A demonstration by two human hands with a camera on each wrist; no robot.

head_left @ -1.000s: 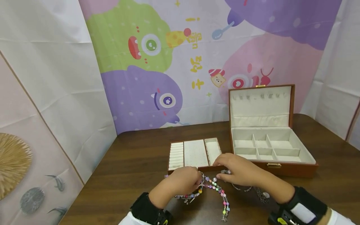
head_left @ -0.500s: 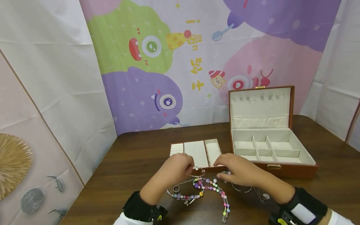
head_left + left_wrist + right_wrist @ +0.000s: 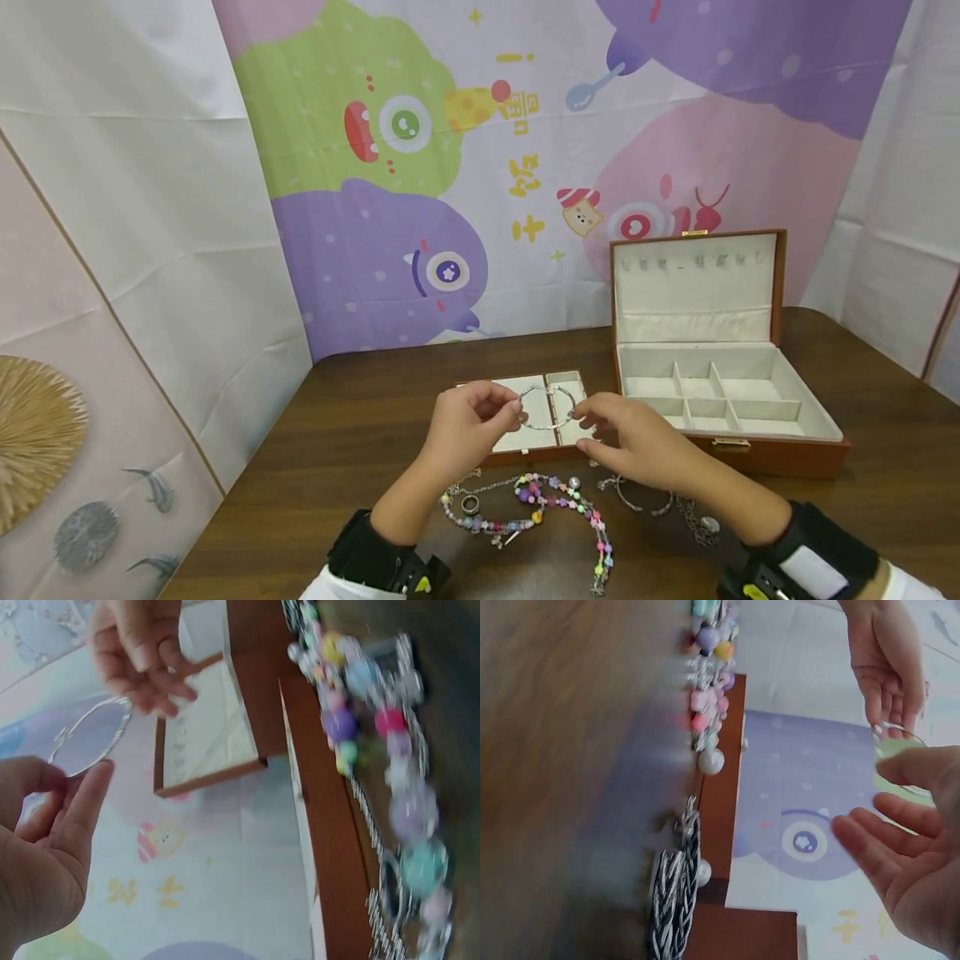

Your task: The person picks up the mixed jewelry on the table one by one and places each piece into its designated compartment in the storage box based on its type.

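A thin silver bangle (image 3: 547,427) is held up in front of the low jewellery tray (image 3: 540,455), pinched at its left side between the thumb and fingers of my left hand (image 3: 461,429). My right hand (image 3: 645,442) is at the bangle's right side, its fingers loosely bent and spread; whether they touch the bangle I cannot tell. In the left wrist view the bangle (image 3: 120,733) rises from the left fingertips. Below on the table lie colourful beaded strings (image 3: 597,533), a silver finger ring (image 3: 470,504) and another silver bangle (image 3: 633,506), partly behind the right hand.
A brown jewellery box (image 3: 795,454) with a raised lid (image 3: 697,287) and several cream compartments stands at the right. A silver chain (image 3: 697,525) lies under the right forearm. A cartoon cloth (image 3: 390,250) hangs behind the dark wooden table (image 3: 345,467).
My left hand has lifted the bangle from the jewellery pile up over the tray and turned it upright. My right hand has risen slightly to the bangle's side.
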